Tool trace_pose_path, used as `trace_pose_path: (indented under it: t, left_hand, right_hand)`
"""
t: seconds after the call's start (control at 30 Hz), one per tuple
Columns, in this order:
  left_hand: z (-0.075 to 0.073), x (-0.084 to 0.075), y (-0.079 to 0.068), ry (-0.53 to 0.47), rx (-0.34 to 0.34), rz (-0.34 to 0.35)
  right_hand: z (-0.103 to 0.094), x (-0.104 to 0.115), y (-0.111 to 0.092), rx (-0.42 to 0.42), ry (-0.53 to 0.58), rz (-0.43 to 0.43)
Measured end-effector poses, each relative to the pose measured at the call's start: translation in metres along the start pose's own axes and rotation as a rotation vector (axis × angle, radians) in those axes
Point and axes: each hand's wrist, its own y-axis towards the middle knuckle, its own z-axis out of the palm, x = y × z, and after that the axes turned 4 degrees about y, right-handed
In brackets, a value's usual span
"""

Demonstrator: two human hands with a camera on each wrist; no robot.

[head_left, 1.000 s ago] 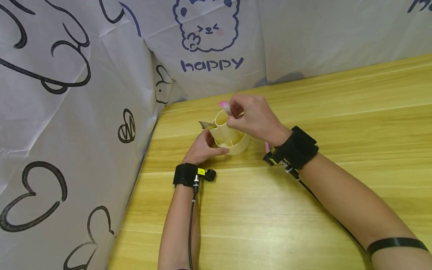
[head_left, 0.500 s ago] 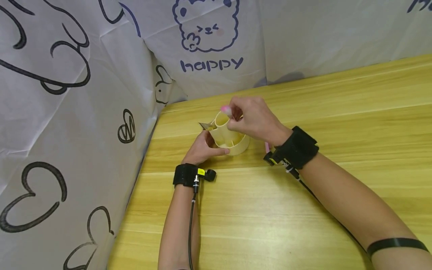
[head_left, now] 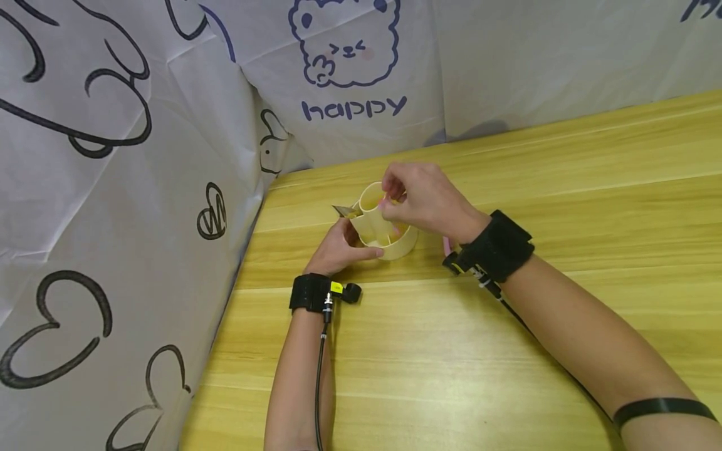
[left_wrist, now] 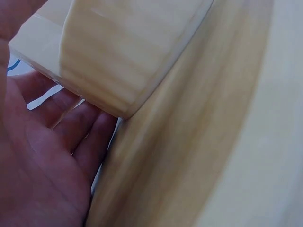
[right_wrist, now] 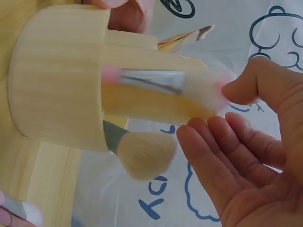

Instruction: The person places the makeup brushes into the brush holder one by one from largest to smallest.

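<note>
Brush in holder seemed light, soft-tipped; ferrule suited gripping. Right hand, holder's two o'clock: thumb and fingers stood apart. Left hand, eight o'clock, clamped holder.

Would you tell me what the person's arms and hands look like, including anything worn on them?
The left hand and right hand are ungloved, and no sleeves show. Each wrist wears a wide black strap with a small black device, yellow label and black cable. A narrow black band circles the right arm farther up.

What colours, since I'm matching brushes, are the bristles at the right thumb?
Whitish bristles with pink tips, clearest in right wrist view.
</note>
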Motion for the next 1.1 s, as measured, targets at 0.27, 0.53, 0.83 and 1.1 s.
trace_pose_path:
  t: [0.27, 0.53, 0.83, 1.1]
  left_hand:
    - [0.0, -0.001, -0.001, -0.006, -0.005, -0.015]
    - [0.0, -0.003, -0.002, -0.015, -0.018, -0.017]
    - [0.0, -0.002, -0.002, -0.011, -0.019, -0.008]
    - [0.0, 0.0, -0.001, -0.025, -0.012, 0.001]
  right_hand:
    - [-0.009, 0.001, -0.002, -0.11, 0.033, -0.016]
    - [-0.013, 0.0, -0.002, -0.202, -0.022, -0.029]
    - [-0.018, -0.014, -0.001, -0.194, -0.044, 0.04]
    - [-0.02, -0.031, 0.001, -0.129, -0.117, 0.141]
